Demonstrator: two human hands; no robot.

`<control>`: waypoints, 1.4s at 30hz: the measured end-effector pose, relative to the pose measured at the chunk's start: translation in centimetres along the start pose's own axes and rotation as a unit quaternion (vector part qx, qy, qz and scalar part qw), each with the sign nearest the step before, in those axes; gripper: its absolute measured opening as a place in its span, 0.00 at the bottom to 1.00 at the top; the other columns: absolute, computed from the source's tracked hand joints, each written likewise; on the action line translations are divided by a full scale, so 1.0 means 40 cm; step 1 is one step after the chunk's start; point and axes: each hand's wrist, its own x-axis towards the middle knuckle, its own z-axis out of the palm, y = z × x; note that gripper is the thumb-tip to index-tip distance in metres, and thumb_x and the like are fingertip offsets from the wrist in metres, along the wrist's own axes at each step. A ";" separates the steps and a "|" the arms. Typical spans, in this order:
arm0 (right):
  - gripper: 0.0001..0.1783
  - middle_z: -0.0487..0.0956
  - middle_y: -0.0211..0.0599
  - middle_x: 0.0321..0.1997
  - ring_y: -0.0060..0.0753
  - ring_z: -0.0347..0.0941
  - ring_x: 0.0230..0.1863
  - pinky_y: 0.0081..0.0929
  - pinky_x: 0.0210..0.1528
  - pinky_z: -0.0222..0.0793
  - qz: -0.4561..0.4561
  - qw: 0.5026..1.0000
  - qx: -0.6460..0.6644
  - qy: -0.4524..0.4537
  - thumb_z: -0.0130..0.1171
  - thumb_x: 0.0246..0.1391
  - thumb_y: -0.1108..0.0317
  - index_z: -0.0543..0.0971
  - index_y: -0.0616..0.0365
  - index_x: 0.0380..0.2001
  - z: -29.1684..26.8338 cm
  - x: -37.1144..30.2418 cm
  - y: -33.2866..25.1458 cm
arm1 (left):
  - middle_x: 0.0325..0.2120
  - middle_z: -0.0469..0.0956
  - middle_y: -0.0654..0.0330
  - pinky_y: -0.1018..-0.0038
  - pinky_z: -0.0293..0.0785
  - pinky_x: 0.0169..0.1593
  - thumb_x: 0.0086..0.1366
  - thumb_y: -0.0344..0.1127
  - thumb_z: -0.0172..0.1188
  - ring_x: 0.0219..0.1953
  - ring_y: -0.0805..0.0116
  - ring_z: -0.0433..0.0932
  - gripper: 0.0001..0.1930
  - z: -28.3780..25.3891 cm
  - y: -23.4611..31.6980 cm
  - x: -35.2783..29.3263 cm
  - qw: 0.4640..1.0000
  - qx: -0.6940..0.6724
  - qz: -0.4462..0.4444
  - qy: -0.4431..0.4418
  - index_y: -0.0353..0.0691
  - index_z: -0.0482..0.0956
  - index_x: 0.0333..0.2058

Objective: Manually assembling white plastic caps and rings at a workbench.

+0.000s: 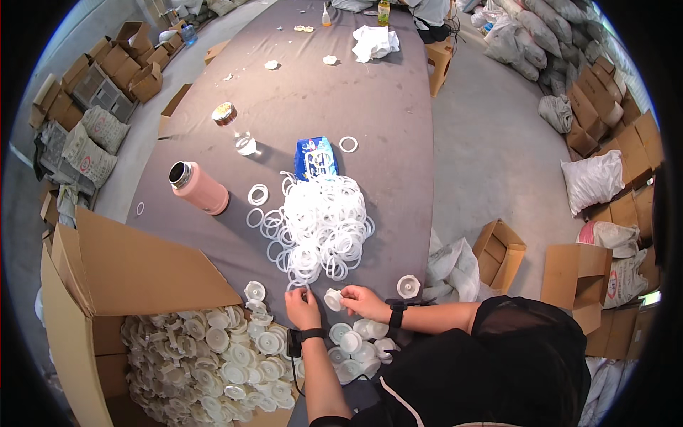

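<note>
My right hand [364, 303] pinches a translucent white plastic cap [333, 299] by its edge, above the table's near side. Close to its left, my left hand [303, 310] has its fingers bent together at a white ring [299, 285], at the near edge of a big heap of white rings [324, 220]. Just below both hands sits a small pile of white caps [352, 343]. One lone cap [408, 286] lies to the right of my right hand. At the lower left, a cardboard box [142, 274] holds a mass of similar caps [213, 356].
A pink flask [200, 189], a clear bottle [244, 142], a jar lid [224, 114] and a blue packet [315, 156] stand or lie beyond the heap. White cloth [374, 43] lies at the table's far end. Cartons [498, 252] and sacks [594, 181] line the floor.
</note>
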 end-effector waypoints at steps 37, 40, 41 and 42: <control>0.08 0.70 0.25 0.28 0.15 0.67 0.26 0.15 0.27 0.64 0.026 0.958 0.271 -0.090 0.51 0.51 0.64 0.66 0.53 0.32 0.035 -0.110 -0.052 | 0.34 0.67 0.54 0.72 0.68 0.36 0.49 0.21 0.53 0.35 0.61 0.70 0.11 -0.136 0.224 -0.287 0.978 -0.102 0.140 0.120 0.36 0.75 0.34; 0.08 0.70 0.25 0.28 0.16 0.67 0.27 0.16 0.29 0.64 0.015 0.964 0.253 -0.082 0.51 0.51 0.66 0.66 0.54 0.32 0.036 -0.118 -0.061 | 0.35 0.68 0.54 0.74 0.68 0.37 0.50 0.22 0.53 0.36 0.62 0.70 0.10 -0.136 0.233 -0.297 0.970 -0.121 0.171 0.126 0.35 0.75 0.33; 0.08 0.70 0.25 0.28 0.15 0.67 0.28 0.16 0.30 0.64 0.019 0.964 0.255 -0.079 0.52 0.50 0.66 0.66 0.54 0.32 0.036 -0.121 -0.064 | 0.35 0.68 0.54 0.74 0.68 0.37 0.50 0.22 0.53 0.36 0.62 0.70 0.10 -0.130 0.231 -0.301 0.969 -0.120 0.172 0.127 0.35 0.75 0.33; 0.08 0.70 0.25 0.28 0.15 0.67 0.28 0.16 0.30 0.64 0.017 0.964 0.255 -0.079 0.52 0.50 0.66 0.66 0.54 0.32 0.036 -0.124 -0.065 | 0.36 0.68 0.55 0.75 0.68 0.37 0.51 0.22 0.53 0.37 0.64 0.70 0.09 -0.122 0.226 -0.304 0.969 -0.166 0.134 0.127 0.35 0.75 0.33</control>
